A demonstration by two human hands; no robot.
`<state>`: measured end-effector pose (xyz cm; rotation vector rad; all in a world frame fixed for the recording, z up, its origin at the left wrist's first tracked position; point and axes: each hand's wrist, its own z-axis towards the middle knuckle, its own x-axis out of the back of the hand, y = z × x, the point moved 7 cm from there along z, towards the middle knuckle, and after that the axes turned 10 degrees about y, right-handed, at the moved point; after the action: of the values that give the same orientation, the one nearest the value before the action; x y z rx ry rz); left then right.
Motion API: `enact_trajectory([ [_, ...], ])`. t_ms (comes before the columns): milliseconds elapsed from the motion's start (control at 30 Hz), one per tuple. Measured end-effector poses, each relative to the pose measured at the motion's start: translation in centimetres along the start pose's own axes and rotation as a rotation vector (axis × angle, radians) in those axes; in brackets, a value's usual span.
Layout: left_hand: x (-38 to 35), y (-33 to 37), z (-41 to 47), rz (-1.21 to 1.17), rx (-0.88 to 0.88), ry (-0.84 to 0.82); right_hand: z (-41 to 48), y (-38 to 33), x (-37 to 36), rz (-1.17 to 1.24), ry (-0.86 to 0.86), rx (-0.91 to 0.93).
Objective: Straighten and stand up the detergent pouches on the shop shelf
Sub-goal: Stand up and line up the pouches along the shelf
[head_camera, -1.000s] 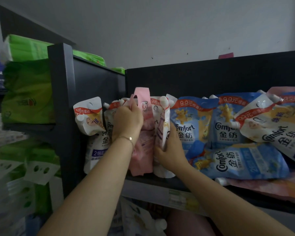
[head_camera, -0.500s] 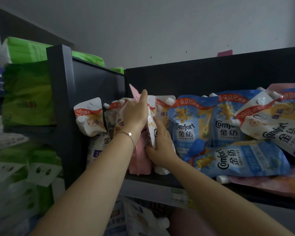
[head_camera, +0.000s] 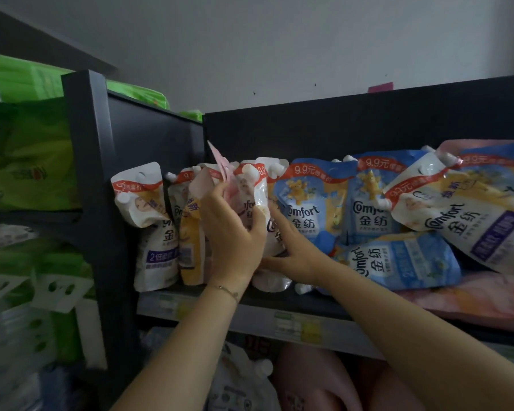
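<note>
Pink film pokes up above my left hand [head_camera: 232, 235], whose fingers [head_camera: 217, 192] are curled round the pink pouch [head_camera: 220, 164], with the thumb laid on the white pouch [head_camera: 263, 194] just beside it. Both pouches stand roughly upright near the left end of the shelf [head_camera: 250, 317], among more pouches packed towards the dark side panel [head_camera: 149, 134]. My right hand [head_camera: 294, 253] sits lower, fingers straight and together, pressed flat against the white pouch's right flank, between it and the upright blue pouches [head_camera: 309, 209]. Further right a flat blue pouch [head_camera: 404, 259] lies on its side, and a tilted white pouch [head_camera: 463, 218] leans over it. Green packs [head_camera: 27, 155] sit beyond the panel.
</note>
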<state>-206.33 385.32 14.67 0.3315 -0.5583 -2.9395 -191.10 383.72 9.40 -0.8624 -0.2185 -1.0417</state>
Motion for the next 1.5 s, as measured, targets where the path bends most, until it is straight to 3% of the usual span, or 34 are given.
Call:
enact_trajectory([
  [167,-1.4,2.8,-2.3,0.167,-0.269,-0.053,-1.3,-0.7,2.3,-0.081,-0.016,0.011],
  [400,-4.9,4.5,-5.6,0.065,-0.365,-0.309,-1.9,-0.9,6.4,-0.319,0.016,0.036],
  [600,-8.3,2.2,-7.0,0.1,-0.076,-0.581,-0.3,1.3,10.2,-0.458,0.048,-0.068],
  [767,-10.3,1.8,-8.7,0.133,0.004,-0.792,0.0,2.7,12.1,-0.523,-0.041,-0.096],
  [833,-10.8,1.4,-9.2,0.118,0.036,-0.808,-0.7,2.9,11.6,-0.526,-0.14,-0.108],
  [900,-10.9,0.5,-9.2,0.104,0.097,-0.762,-2.0,2.9,9.4,-0.54,-0.359,-0.109],
  [1000,-10.5,-0.6,-8.8,0.092,0.148,-0.664,-3.9,3.7,6.3,-0.739,-0.551,-0.095],
  [1100,-10.1,-0.8,-8.5,0.042,0.182,-0.609,-4.7,4.5,5.5,-0.993,-0.527,-0.034],
  [1233,-9.5,-0.7,-8.2,0.004,0.199,-0.545,-5.3,3.6,5.7,-1.0,-0.448,0.071],
  [1500,-9.1,-1.3,-8.0,-0.076,0.252,-0.481,-3.6,2.3,9.3,-0.821,0.091,0.13],
])
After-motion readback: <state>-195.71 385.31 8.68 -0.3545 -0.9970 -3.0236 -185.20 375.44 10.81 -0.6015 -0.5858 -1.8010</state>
